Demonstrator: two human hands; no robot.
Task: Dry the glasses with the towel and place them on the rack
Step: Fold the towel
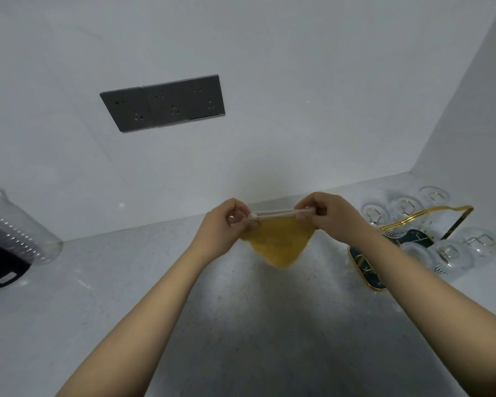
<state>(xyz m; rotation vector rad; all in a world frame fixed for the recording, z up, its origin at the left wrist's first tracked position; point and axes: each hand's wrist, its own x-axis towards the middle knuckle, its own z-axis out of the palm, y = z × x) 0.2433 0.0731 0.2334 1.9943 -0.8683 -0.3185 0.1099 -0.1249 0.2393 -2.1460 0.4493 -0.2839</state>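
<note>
Far left we see a clear plastic jug (20,227) on the grey tabletop (241,325). Centre frame, our left hand (224,224) and right hand (330,214) each pinch one end of the yellow towel (278,242), its white edge stretched between them. Right side: glasses (447,253) upside down on the gold rack (427,216).

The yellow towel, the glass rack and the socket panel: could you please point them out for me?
yellow towel (278,245), head view, middle of hanging cloth
glass rack (425,212), head view, gold top handle
socket panel (163,103), head view, centre of grey plate
</note>
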